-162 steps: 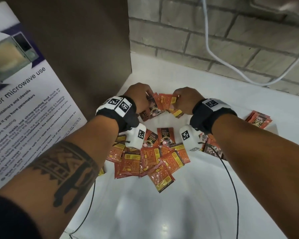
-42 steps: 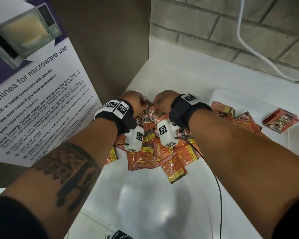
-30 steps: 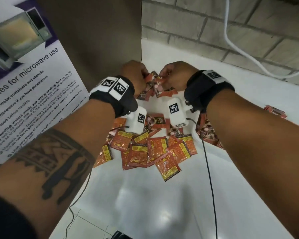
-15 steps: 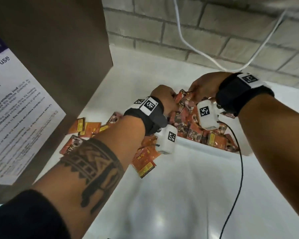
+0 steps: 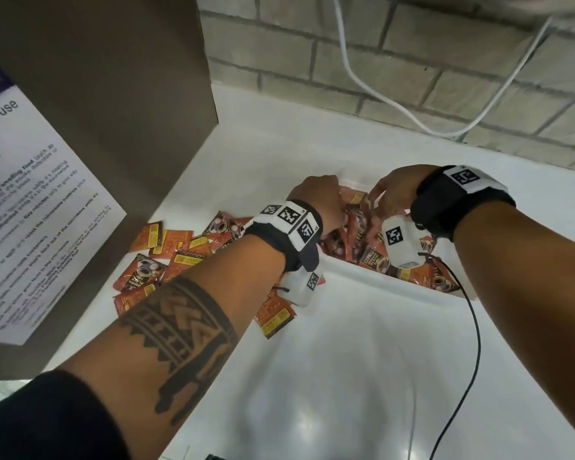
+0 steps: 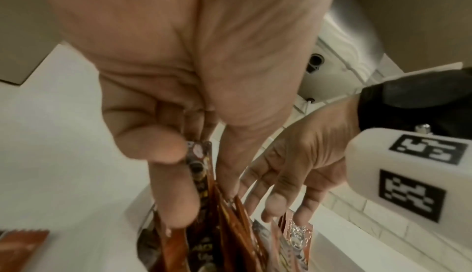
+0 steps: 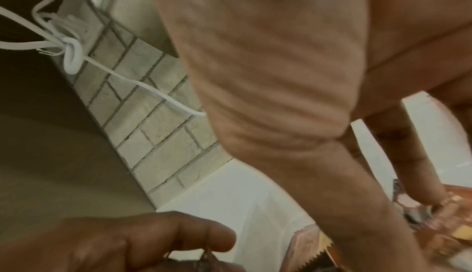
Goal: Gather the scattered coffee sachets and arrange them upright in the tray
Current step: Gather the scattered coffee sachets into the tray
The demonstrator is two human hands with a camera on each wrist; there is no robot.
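So that they stand on edge, the left hand (image 6: 163,114) pinches a bundle of orange foil coffee sachets (image 6: 204,205) over the shallow white plastic tray (image 5: 362,273), while the right hand (image 6: 293,167), fingers loosely spread, steadies sachets already inside.

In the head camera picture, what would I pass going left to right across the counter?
Microwave-use poster → loose coffee sachets on the counter → left hand gripping a bunch of sachets → right hand at the sachets in the white tray → black cable.
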